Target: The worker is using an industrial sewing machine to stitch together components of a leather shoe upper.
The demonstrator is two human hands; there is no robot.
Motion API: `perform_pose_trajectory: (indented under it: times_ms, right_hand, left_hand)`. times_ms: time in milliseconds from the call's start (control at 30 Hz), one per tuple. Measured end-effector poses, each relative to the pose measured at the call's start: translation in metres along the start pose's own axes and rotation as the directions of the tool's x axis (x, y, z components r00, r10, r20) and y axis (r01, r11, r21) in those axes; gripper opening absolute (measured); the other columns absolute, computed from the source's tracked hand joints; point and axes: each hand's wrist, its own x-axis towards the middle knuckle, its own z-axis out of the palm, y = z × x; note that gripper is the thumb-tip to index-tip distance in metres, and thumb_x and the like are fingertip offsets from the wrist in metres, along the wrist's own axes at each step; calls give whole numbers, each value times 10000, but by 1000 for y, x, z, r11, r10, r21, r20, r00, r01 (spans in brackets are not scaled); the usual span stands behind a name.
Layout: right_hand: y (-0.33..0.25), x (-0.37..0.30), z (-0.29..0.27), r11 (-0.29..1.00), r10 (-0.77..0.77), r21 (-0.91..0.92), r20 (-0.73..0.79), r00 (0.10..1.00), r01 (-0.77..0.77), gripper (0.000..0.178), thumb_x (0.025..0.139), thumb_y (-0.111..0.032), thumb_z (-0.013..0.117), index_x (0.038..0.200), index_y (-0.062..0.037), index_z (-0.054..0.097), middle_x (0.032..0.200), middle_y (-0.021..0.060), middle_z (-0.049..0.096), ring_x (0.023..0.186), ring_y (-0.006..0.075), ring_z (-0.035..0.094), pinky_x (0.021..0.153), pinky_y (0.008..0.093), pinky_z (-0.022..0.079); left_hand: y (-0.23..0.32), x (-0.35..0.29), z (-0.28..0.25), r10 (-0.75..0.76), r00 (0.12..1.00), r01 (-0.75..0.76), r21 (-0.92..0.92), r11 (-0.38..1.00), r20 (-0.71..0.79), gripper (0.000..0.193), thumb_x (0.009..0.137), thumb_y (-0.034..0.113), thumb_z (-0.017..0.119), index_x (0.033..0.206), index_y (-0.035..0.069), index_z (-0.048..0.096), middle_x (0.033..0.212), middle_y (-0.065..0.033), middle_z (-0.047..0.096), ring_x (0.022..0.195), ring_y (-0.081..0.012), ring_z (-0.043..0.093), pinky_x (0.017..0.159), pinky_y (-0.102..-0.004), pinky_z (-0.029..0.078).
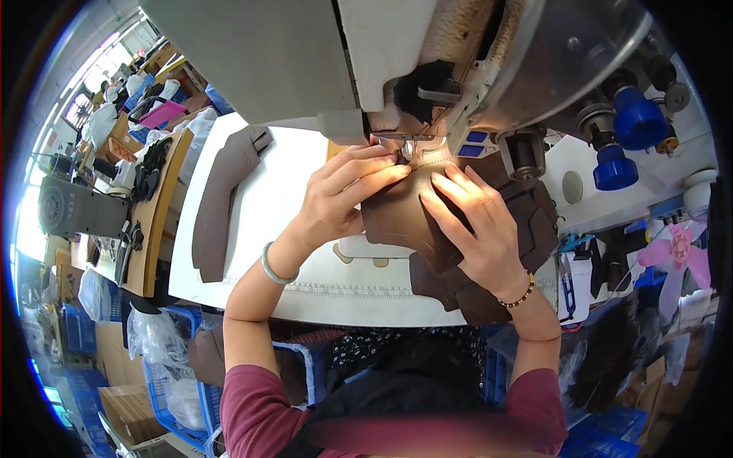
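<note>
A brown sheet piece (401,217) lies on the white worktable (263,191), its far edge beneath the needle area (408,149) of a sewing machine (259,65). The left hand (340,187) touches its far left edge, fingers together and slightly bent, thumb lower down; whether it pinches the edge, I cannot tell. The right hand (481,229) is open, fingers spread and laid on the piece's right side, grasping nothing visibly. A ruler scale (359,288) is printed along the table's near edge; small print on a carton (134,412) at the near left is too small to tell. Both forearms come from the near side, elbows out, hands turned inward; a pale bangle (266,263) rings the left wrist, a beaded bracelet (521,298) the right. More brown pieces (538,217) lie beneath and right of the right hand, and a long brown piece (217,206) lies left. Blue knobs (640,118) stand at the far right, near pink blades (679,246)
</note>
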Motion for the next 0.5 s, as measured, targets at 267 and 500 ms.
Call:
perform_pose_trajectory:
  times_ms: [267,500]
  right_hand:
    - [-5,6,1,999,-4,-46,-59,998,1,257,853,-94,562,1091,-41,646,1099,127,609,1042,263,607,964,449,495]
    - [-6,7,4,998,-12,-55,-69,998,8,248,850,-96,575,1081,-36,643,1080,128,608,1027,261,606,952,458,498]
  left_hand:
    - [-4,-3,4,23,999,-24,-19,1000,-37,386,660,11,616,1031,39,716,1016,-99,665,999,-299,657,842,-396,562]
    - [0,-6,7,-50,997,43,-109,993,-62,437,612,-57,606,1024,23,724,1015,-104,672,1000,-316,659,843,-379,561]
